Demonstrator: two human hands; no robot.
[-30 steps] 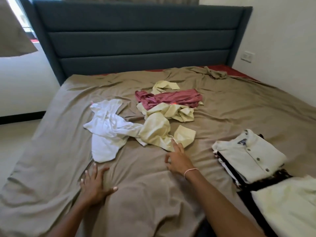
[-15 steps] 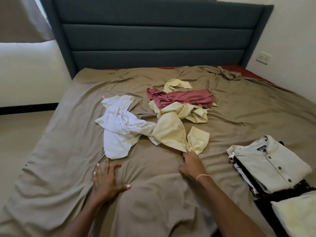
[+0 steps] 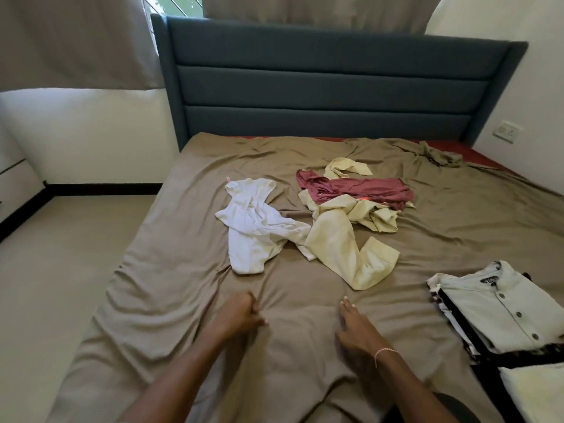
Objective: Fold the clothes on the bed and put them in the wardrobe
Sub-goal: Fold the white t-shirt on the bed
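In the head view, the brown sheet (image 3: pixel 152 300) of the bed is being worked close to the near edge. The left hand (image 3: pixel 241 314) is being kept with its fingers (image 3: pixel 251 300) curled, apparently gripping a fold of the sheet, since creases are running out from that spot. The right hand (image 3: pixel 354 328) is being laid on the sheet with its fingers straight and holding nothing. The unfolded clothes are lying well beyond both hands, toward the middle of the bed. A white garment (image 3: pixel 253 227) is overlapping the near end of a pale yellow garment (image 3: pixel 345 248), and a maroon garment (image 3: pixel 360 189) is lying across the yellow one's far part, nearer the headboard (image 3: pixel 329 87). A folded buttoned shirt (image 3: pixel 500 309) is topping a stack at the near right, with another folded pale piece (image 3: pixel 534 392) just nearer. The wardrobe is not being shown. It is being judged that three things could go wrong. If the sheet is pulled hard, the loose heap could be dragged and tangled further. The folded stack could also be shifted or toppled. If one garment is lifted alone, the overlapping ones could be carried along with it.
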